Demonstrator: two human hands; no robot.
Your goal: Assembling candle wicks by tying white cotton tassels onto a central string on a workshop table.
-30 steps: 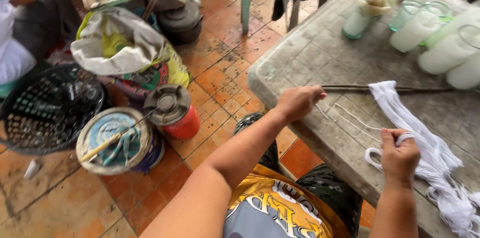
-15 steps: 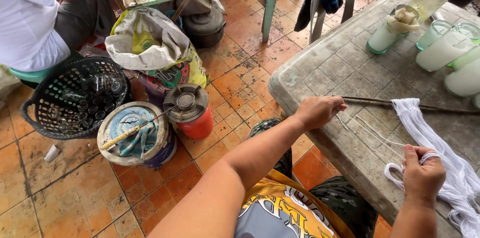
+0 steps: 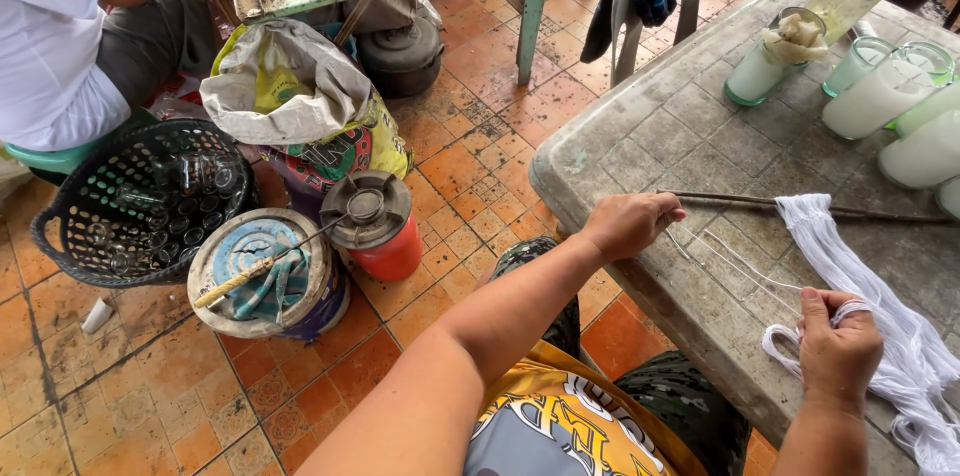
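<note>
Fingers of both the left hand [image 3: 628, 223] and right hand [image 3: 838, 351] still pinch white string [image 3: 735, 261], unchanged.

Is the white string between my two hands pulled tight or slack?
Tight: the white string runs straight from left hand to right hand.

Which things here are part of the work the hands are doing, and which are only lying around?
In use:
- left hand, gripping the thin stick
- right hand, holding white string stretched toward the left hand
- bundle of white strings draped over the stick

Lying about:
- glasses with white filling on the table
- black basket
- red canister
- sack
</note>
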